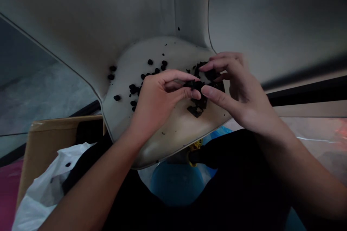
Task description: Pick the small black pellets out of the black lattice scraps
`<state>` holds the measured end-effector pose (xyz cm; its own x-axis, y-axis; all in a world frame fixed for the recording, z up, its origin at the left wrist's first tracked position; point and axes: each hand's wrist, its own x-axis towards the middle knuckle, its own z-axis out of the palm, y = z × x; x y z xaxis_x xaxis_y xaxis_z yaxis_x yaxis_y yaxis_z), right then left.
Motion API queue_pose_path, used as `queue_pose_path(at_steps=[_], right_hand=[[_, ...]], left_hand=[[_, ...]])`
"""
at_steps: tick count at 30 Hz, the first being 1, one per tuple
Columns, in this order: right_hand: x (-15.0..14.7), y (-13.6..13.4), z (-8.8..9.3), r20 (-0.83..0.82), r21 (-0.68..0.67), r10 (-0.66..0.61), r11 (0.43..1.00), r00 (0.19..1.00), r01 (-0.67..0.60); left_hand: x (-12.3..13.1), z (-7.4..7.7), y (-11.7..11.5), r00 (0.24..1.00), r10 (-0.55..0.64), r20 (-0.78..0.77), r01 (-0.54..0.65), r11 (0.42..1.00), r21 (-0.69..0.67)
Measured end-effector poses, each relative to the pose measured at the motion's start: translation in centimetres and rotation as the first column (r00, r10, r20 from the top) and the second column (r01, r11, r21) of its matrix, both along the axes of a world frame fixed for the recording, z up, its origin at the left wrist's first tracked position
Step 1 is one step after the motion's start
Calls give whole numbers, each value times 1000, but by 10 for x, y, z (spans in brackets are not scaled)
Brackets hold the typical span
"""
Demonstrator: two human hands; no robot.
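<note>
My left hand (pixel 159 95) pinches a small black piece (pixel 199 86) between thumb and fingers, above a pale seat-like surface (pixel 151 133). Close beside it, my right hand (pixel 235 83) has its fingers spread, the thumb tip at or very near that piece; whether it grips it I cannot make out. Beneath both hands lies a heap of black scraps (pixel 196 110), thin and jagged, partly covered by the fingers. To the left, several small rounded black lumps (pixel 133 88) are scattered over the surface, some of them hidden by my left hand.
The pale surface rises into a curved back wall (pixel 173 3). On the lower left stand a cardboard box (pixel 40 140) and a white plastic bag (pixel 40 195). Below the front edge are a blue round object (pixel 177 184) and something yellow (pixel 195 146), between my dark-clothed legs.
</note>
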<state>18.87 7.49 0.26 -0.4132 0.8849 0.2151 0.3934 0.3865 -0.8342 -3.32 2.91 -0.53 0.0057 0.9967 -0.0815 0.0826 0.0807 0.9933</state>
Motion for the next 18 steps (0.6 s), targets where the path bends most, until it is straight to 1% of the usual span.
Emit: queue_pose_path(at_steps=[1, 3, 5, 8, 11, 13, 18], right_hand=[[-2, 0, 0, -50, -74, 21, 997, 999, -25], [-7, 0, -2, -153, -225, 44, 971, 987, -78], [-13, 1, -4, -219, -307, 14, 948, 976, -83], [-19, 2, -8, -275, -280, -63, 960, 959, -17], [-23, 1, -9, -284, -229, -91, 973, 954, 25], [-25, 1, -10, -255, -204, -75, 979, 964, 22], [-30, 0, -14, -198, -122, -1, 992, 980, -24]], left_hand=[[1, 0, 0, 1000, 2, 14, -3, 1000, 9], [1, -1, 1, 999, 11, 44, -12, 1000, 17], [2, -2, 2, 998, 29, 60, -30, 999, 12], [3, -6, 3, 995, 46, 90, -48, 999, 18], [6, -9, 3, 994, 16, 104, -19, 999, 37], [9, -10, 3, 996, 3, 94, -8, 998, 57], [16, -4, 1, 993, 84, 85, -90, 993, 77]])
